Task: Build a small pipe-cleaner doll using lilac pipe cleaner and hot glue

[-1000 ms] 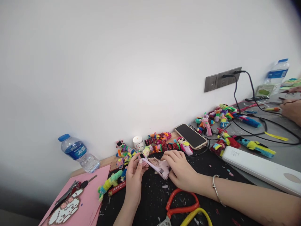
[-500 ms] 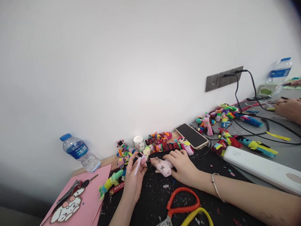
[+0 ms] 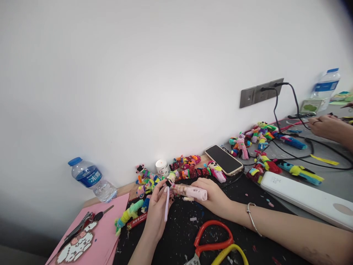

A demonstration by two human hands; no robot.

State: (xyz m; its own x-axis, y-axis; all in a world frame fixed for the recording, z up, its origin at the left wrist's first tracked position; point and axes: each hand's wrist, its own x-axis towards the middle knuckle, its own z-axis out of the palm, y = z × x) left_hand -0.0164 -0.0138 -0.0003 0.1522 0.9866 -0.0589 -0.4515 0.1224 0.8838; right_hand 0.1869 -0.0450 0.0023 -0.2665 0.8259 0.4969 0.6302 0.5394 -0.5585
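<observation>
My left hand (image 3: 156,215) pinches a small pipe-cleaner figure (image 3: 168,182) with a black part at its top. A pale lilac strip (image 3: 167,206) sticks down from it across my fingers. My right hand (image 3: 213,194) is wrapped round a pale pink hot glue gun (image 3: 197,193), whose brown-smeared front end points left at the figure. Whether the tip touches the figure, I cannot tell. Below my hands lie scissors with one red and one yellow handle (image 3: 215,246). Fuzzy pipe-cleaner dolls (image 3: 216,171) lie just behind.
A water bottle (image 3: 92,179) leans by the wall at left, near pink sheets (image 3: 110,217). A phone (image 3: 224,159), a white bar-shaped device (image 3: 306,198) and black cables (image 3: 298,105) lie right. Another person's hand (image 3: 331,127) is at the far right.
My right hand has lifted and turned the glue gun, bringing its front end left to the figure. The lilac strip now hangs more upright. The other person's hand has shifted left.
</observation>
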